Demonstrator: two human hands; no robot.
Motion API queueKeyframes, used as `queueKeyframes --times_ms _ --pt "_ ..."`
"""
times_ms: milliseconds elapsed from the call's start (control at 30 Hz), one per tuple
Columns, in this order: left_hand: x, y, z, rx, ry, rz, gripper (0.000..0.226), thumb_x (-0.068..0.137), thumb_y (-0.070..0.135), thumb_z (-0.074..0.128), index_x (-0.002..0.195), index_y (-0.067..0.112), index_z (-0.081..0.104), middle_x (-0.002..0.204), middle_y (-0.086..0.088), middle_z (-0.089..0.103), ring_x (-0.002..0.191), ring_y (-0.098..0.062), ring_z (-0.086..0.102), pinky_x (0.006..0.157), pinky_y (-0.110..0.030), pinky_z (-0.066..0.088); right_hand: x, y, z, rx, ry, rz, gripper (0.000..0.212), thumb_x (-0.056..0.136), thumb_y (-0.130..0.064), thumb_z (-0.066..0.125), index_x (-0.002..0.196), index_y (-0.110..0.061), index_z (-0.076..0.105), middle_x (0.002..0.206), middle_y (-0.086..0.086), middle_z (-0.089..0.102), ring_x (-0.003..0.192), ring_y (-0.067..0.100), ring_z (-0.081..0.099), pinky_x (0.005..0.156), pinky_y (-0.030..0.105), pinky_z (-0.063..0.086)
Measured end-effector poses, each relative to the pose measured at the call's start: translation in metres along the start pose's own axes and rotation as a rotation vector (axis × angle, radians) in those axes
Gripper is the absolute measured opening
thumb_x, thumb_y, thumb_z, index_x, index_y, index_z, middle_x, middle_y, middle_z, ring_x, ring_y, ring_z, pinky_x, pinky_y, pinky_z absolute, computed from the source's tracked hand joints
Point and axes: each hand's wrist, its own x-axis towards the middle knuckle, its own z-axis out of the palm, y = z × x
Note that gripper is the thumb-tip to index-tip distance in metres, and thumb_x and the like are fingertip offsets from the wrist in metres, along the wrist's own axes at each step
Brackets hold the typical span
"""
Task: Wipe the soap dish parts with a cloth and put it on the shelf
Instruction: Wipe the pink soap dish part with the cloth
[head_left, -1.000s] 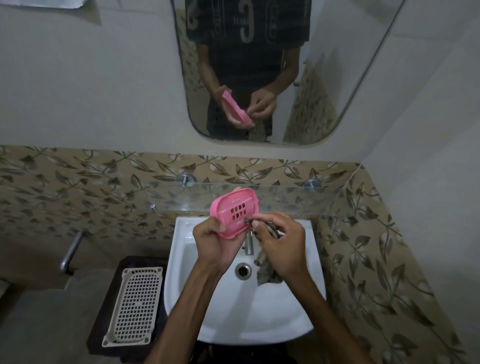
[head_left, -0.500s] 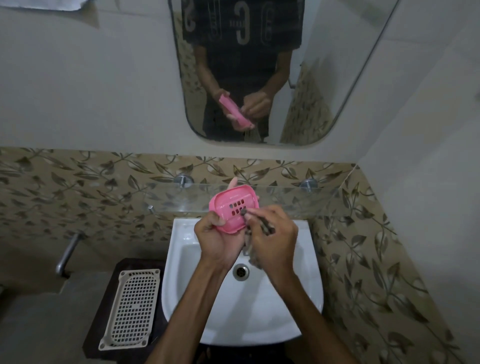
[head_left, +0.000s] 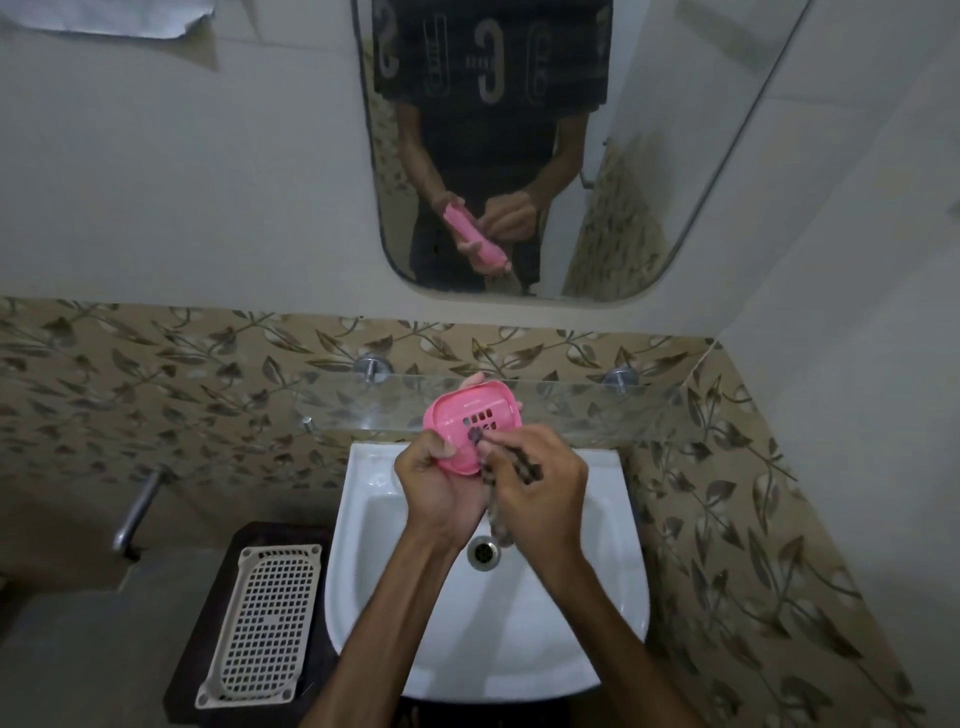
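Note:
My left hand (head_left: 439, 486) holds a pink soap dish part (head_left: 462, 423) with drain holes, tilted up over the white sink (head_left: 597, 613). My right hand (head_left: 540, 488) grips a dark patterned cloth (head_left: 498, 499) and presses its tip against the holes in the dish's middle. The rest of the cloth hangs below my hands toward the drain (head_left: 483, 552). A glass shelf (head_left: 597, 410) runs along the wall just behind the dish.
A beige perforated tray (head_left: 262, 626) lies on a dark stand left of the sink. A metal tap handle (head_left: 136, 512) juts from the left wall. A mirror (head_left: 519, 130) above reflects a person's torso and hands. The tiled right wall stands close.
My right hand has moved the cloth tip from the dish's lower right edge onto its holes. The dish has tilted flatter and both hands have drawn together.

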Motion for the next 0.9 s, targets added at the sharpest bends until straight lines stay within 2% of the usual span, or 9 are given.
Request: queueKeyframes --times_ms 100,200,333,467,533,600,733,833,900 --pt "0.001 -0.003 -0.003 0.0 0.007 0.03 0.106 0.04 0.015 0.075 0.143 0.003 0.055 0.123 -0.025 0.057 0.105 -0.038 0.055 0.095 -0.039 0.047 0.004 0.003 0.001 0.058 0.048 0.191 0.019 0.084 -0.006 0.083 0.1 -0.017 0.083 0.094 -0.007 0.075 0.087 0.005 0.072 0.077 0.031 0.063" --pt "0.003 -0.001 -0.006 0.0 0.009 -0.013 0.11 0.046 0.015 0.063 0.153 0.0 0.044 0.134 -0.029 0.044 0.123 -0.042 0.04 0.122 -0.05 0.025 -0.013 -0.01 0.007 0.066 -0.045 -0.033 0.019 0.082 -0.011 0.082 0.096 -0.024 0.082 0.093 -0.013 0.077 0.089 0.002 0.073 0.079 0.02 0.059" --pt "0.002 -0.004 -0.008 -0.096 -0.002 -0.006 0.091 0.05 0.01 0.057 0.141 0.0 0.055 0.128 -0.025 0.045 0.104 -0.036 0.05 0.097 -0.039 0.04 0.006 0.006 0.001 0.095 0.033 0.224 0.022 0.083 -0.007 0.084 0.099 -0.022 0.083 0.092 -0.008 0.076 0.085 0.003 0.072 0.075 0.023 0.061" --pt "0.005 -0.004 -0.009 -0.049 0.039 -0.029 0.084 0.059 0.018 0.043 0.14 0.004 0.058 0.119 -0.025 0.06 0.109 -0.039 0.055 0.112 -0.05 0.039 -0.011 -0.01 0.01 0.094 -0.071 -0.028 0.02 0.08 -0.008 0.083 0.094 -0.022 0.084 0.093 -0.015 0.078 0.088 0.003 0.074 0.08 0.022 0.06" --pt "0.006 -0.006 -0.007 -0.068 0.054 -0.025 0.081 0.064 0.015 0.035 0.141 0.005 0.055 0.116 -0.025 0.062 0.103 -0.037 0.059 0.101 -0.045 0.05 0.0 -0.003 0.01 0.11 -0.014 0.083 0.025 0.081 -0.003 0.084 0.095 -0.024 0.083 0.091 -0.018 0.076 0.087 0.002 0.074 0.079 0.026 0.061" --pt "0.005 -0.008 -0.01 -0.087 0.07 -0.01 0.079 0.065 0.013 0.033 0.14 0.005 0.053 0.112 -0.022 0.062 0.1 -0.034 0.059 0.098 -0.043 0.047 0.004 0.0 0.009 0.13 0.019 0.216 0.027 0.082 -0.003 0.085 0.096 -0.026 0.082 0.091 -0.015 0.077 0.086 0.003 0.074 0.078 0.027 0.062" --pt "0.007 -0.007 -0.013 -0.007 0.073 0.005 0.086 0.061 0.017 0.037 0.146 0.005 0.05 0.118 -0.025 0.065 0.108 -0.037 0.058 0.104 -0.047 0.042 -0.011 -0.011 0.016 0.134 -0.052 0.039 0.023 0.081 -0.004 0.083 0.095 -0.022 0.083 0.093 -0.013 0.077 0.089 0.005 0.074 0.081 0.022 0.06" --pt "0.008 -0.007 -0.01 0.0 0.081 0.042 0.094 0.051 0.015 0.054 0.145 0.004 0.051 0.123 -0.024 0.051 0.103 -0.034 0.051 0.092 -0.041 0.041 -0.001 -0.002 0.012 0.17 0.021 0.237 0.025 0.084 0.0 0.082 0.099 -0.02 0.083 0.095 -0.005 0.076 0.09 0.003 0.072 0.079 0.018 0.058" --pt "0.007 -0.008 -0.011 0.028 0.117 0.051 0.096 0.048 0.015 0.057 0.143 0.006 0.053 0.118 -0.025 0.056 0.1 -0.034 0.055 0.087 -0.039 0.046 -0.007 -0.005 0.01 0.21 0.0 0.25 0.026 0.084 0.002 0.081 0.097 -0.021 0.083 0.094 -0.006 0.075 0.091 0.005 0.072 0.079 0.018 0.058"
